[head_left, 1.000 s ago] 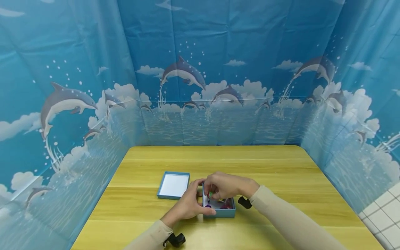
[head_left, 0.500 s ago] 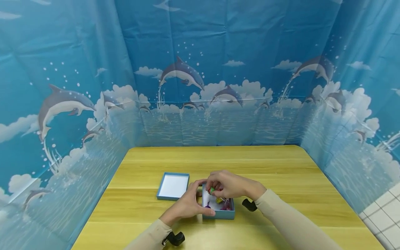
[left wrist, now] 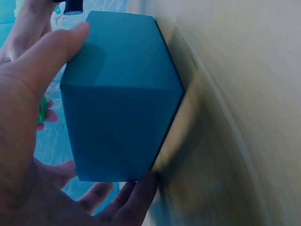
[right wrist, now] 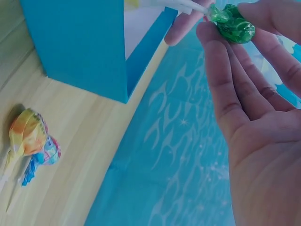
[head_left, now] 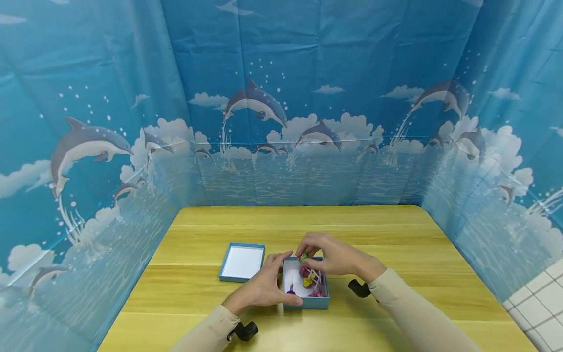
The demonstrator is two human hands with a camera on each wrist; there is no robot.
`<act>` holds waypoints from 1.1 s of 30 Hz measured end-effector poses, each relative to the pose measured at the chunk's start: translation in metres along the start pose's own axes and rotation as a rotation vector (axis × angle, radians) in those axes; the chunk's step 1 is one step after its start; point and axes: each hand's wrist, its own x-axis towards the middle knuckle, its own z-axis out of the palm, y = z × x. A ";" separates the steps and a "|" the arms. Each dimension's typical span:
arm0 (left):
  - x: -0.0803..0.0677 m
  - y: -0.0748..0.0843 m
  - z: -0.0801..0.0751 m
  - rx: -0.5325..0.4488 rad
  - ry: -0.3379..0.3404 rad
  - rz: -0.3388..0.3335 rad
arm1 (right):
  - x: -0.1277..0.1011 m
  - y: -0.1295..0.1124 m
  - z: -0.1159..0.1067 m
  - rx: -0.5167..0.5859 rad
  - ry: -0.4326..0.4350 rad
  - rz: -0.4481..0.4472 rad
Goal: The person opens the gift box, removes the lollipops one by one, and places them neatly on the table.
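An open blue box (head_left: 313,303) with a white inside stands on the table. My left hand (head_left: 258,287) grips its left end, thumb on the near wall and fingers round to the far wall. Over the box's far edge, my right hand (head_left: 337,256) pinches a green-wrapped lollipop (right wrist: 235,28) between thumb and fingertips, its white stick pointing toward the box. Inside the box, a purple lollipop (head_left: 291,289) is at the left; a yellow lollipop (head_left: 308,282) and several pink ones bunch at the right with sticks crossing.
The blue box lid (head_left: 242,262) lies white side up left of the box. An orange-yellow lollipop (right wrist: 28,132) and a blue-pink lollipop (right wrist: 49,150) lie on the table outside the box. Dolphin-print curtains (head_left: 281,181) surround the wooden table (head_left: 369,227).
My right hand has lifted the green lollipop up from inside the box to its far edge and shifted right, uncovering the lollipops below. The left hand keeps its hold on the box.
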 end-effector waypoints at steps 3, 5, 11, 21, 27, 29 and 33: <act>0.002 0.001 0.001 0.028 -0.014 0.017 | -0.003 0.002 -0.002 0.009 0.024 0.001; 0.003 0.001 0.003 0.051 -0.019 0.018 | -0.005 0.003 -0.004 0.017 0.042 0.007; 0.007 0.002 0.009 0.079 -0.016 -0.016 | -0.009 0.004 -0.007 -0.001 0.092 -0.003; 0.007 0.002 0.009 0.071 -0.052 -0.034 | -0.020 0.010 -0.011 -0.002 0.116 0.005; 0.007 0.004 0.009 0.083 -0.084 -0.047 | -0.027 0.012 -0.012 -0.024 0.126 0.026; 0.007 0.004 0.009 0.090 -0.087 -0.051 | -0.028 0.014 -0.013 -0.029 0.129 0.023; 0.008 0.003 0.009 0.099 -0.091 -0.051 | -0.033 0.019 -0.015 -0.027 0.129 0.031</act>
